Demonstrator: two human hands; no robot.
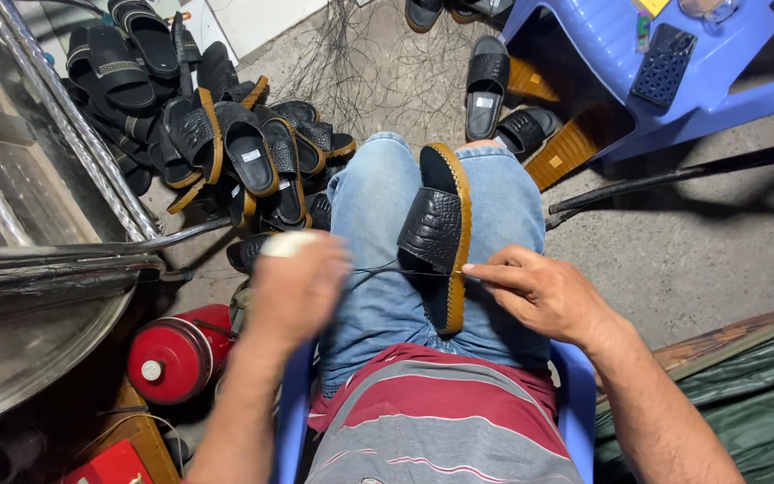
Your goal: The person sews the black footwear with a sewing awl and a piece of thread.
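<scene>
A concrete floor (718, 242) is seen from above, with a metal frame (55, 152) of shiny tubes filling the left side and a blue plastic table (718, 81) standing at the upper right. Between them a heap of finished black sandals (217, 143) is piled, more loose ones being scattered near the table legs, so that the ground ahead of the knees is crowded. A dark rod (683, 175) lies across the floor at the right, and a red cylinder (176, 354) rests beside the blue chair (575, 403) on which the person is seated. A black sandal with a tan edge (441, 233) is laid lengthwise between the jean-clad thighs, held upright on its side by the legs, probably so that both hands are left free. A thin dark thread (387, 269) is stretched across the lap from the sandal's edge. The right hand (544, 296) is pinched on this thread close to the sole, its fingers pressed together at the rim. The left hand (293, 287) is blurred by motion and is drawn away to the side; a pale wrapping shows on one fingertip, and it seems to be closed on the far end of the thread, though the blur prevents certainty. The hands are well apart, the thread kept taut between them.
</scene>
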